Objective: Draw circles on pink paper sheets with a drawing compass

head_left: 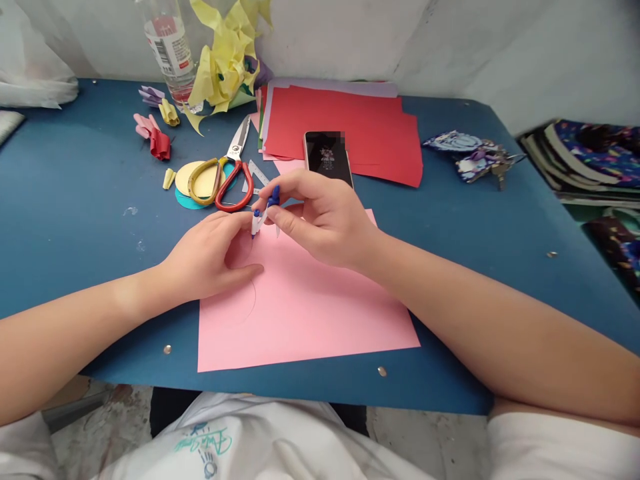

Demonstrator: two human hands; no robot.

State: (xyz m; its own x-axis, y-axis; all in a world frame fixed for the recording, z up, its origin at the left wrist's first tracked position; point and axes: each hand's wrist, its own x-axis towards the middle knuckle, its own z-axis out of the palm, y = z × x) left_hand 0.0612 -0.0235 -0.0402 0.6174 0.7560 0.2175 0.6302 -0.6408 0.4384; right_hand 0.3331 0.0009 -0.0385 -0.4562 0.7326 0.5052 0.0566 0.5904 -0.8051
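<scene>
A pink sheet of paper lies on the blue table in front of me, with a faint pencilled arc on its left part. My right hand pinches the blue top of a small drawing compass that stands on the sheet. My left hand rests on the sheet's left edge, fingers curled round the compass's lower leg, thumb lying flat on the paper.
Scissors with red and yellow handles lie on cut paper circles behind my hands. A phone rests on a stack of red paper. A bottle, crumpled yellow paper, paper rolls and books at the right edge surround the area.
</scene>
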